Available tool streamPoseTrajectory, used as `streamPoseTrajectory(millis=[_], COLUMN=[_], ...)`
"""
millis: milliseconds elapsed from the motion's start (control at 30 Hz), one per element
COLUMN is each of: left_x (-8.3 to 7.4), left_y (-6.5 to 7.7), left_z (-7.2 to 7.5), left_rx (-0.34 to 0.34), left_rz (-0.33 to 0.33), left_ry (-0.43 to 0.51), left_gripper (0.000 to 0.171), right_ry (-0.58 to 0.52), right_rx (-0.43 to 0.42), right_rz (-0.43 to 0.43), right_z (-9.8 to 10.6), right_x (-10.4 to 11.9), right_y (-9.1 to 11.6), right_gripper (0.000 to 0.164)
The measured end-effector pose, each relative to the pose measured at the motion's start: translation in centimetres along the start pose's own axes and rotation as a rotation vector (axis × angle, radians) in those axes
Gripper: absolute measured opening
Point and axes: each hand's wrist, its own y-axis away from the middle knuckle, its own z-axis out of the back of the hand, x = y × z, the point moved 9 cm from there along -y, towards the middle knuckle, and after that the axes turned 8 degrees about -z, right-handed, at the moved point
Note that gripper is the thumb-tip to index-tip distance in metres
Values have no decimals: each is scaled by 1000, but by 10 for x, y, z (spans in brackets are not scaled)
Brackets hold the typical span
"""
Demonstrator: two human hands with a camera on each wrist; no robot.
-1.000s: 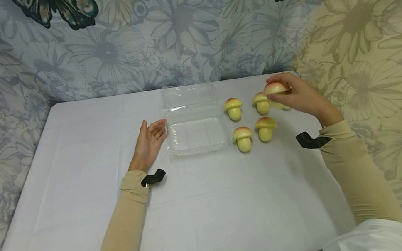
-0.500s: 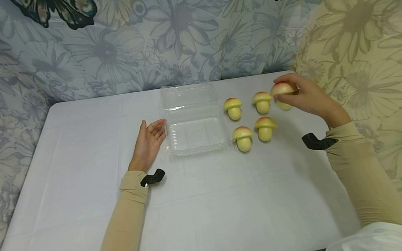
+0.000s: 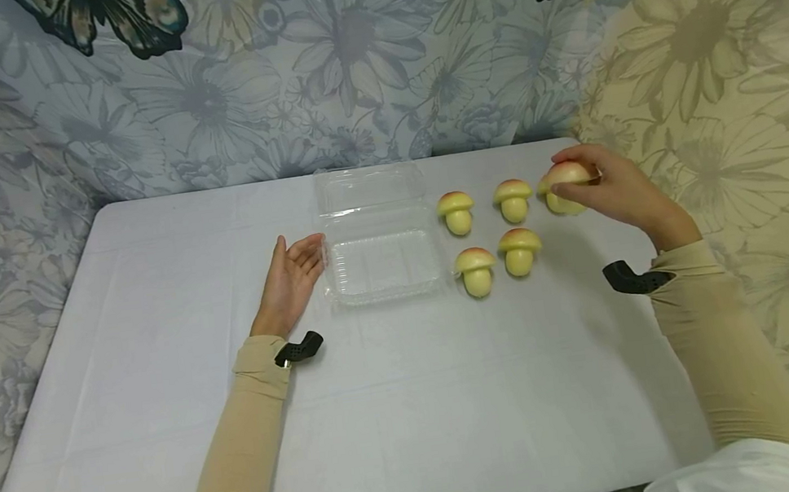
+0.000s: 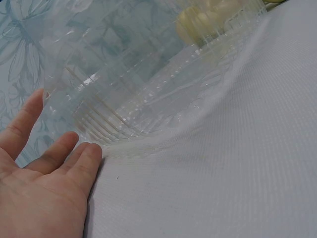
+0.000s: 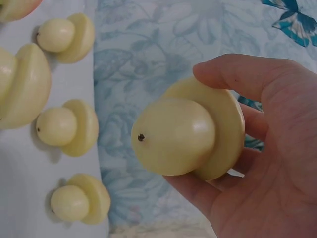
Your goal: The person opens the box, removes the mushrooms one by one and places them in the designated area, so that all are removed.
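In the right wrist view, my right hand (image 5: 267, 134) grips a yellow toy mushroom (image 5: 173, 136) by its red-tinged cap, stem facing the camera. From the head, that hand (image 3: 608, 183) is over the table's back right, and the held mushroom overlaps another mushroom below it. My left hand (image 3: 291, 283) is by the left side of a clear plastic clamshell box (image 3: 390, 267), whose lid (image 3: 370, 187) is laid back. Its relaxed fingertips (image 4: 91, 151) meet the box's edge in the left wrist view. Nothing is visible inside the box.
Several more toy mushrooms lie in two rows right of the box, such as a back-row one (image 3: 457, 214) and a front-row one (image 3: 476, 271). A white cloth covers the table (image 3: 414, 408). A flower-patterned wall covering (image 3: 357, 62) rises behind it.
My right hand has moved a little to the right with the mushroom, over the back-row mushroom at the right end. The left hand and the box have stayed still.
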Motion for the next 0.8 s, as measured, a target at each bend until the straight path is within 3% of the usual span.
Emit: streamPoseTrajectory(millis=[400, 800], left_x=[0, 0], left_y=[2, 1], left_z=[-1, 0], left_rx=[4, 2], left_rz=[5, 2], left_ry=[-1, 15], left_gripper=[70, 65], right_ry=[3, 37], right_rx=[-7, 44], right_rz=[-21, -72], right_z=[6, 4], right_x=[-9, -23], right_y=[4, 7], right_gripper=[51, 55])
